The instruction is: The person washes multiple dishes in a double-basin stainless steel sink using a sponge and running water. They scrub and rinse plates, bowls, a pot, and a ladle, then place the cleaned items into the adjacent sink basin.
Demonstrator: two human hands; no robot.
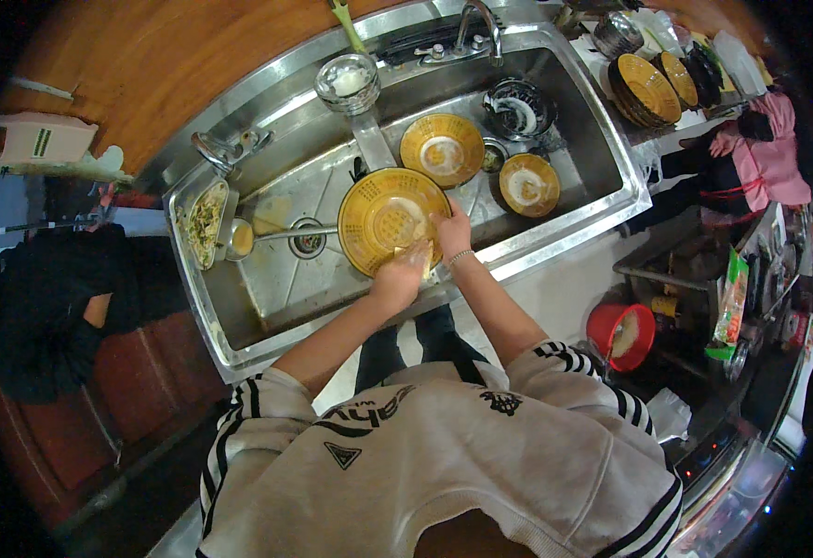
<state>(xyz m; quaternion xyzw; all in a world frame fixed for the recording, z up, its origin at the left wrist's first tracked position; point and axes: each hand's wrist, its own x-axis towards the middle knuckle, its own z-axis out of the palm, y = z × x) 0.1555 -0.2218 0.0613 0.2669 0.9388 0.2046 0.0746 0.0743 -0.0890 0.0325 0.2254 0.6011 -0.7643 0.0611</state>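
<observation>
Over the divider of a steel double sink (239,342), my right hand (452,236) grips the right rim of a large yellow bowl (371,209). The bowl is tilted towards me, with a whitish foam patch inside. My left hand (399,279) presses a pale yellowish cloth or sponge (426,259) against the bowl's near edge; foam is on these fingers. Two more soapy yellow bowls, a larger one (441,132) and a smaller one (539,171), sit in the right basin. Beside them is a dark bowl (511,118) with suds.
Stacked glass bowls (347,87) stand on the divider's far end. A ladle (240,240) and a strainer of food scraps (204,223) are at left. Faucets (480,28) rise behind. Stacked yellow bowls (640,91) stand right, near a person in pink (773,157). A red bucket (623,331) is below.
</observation>
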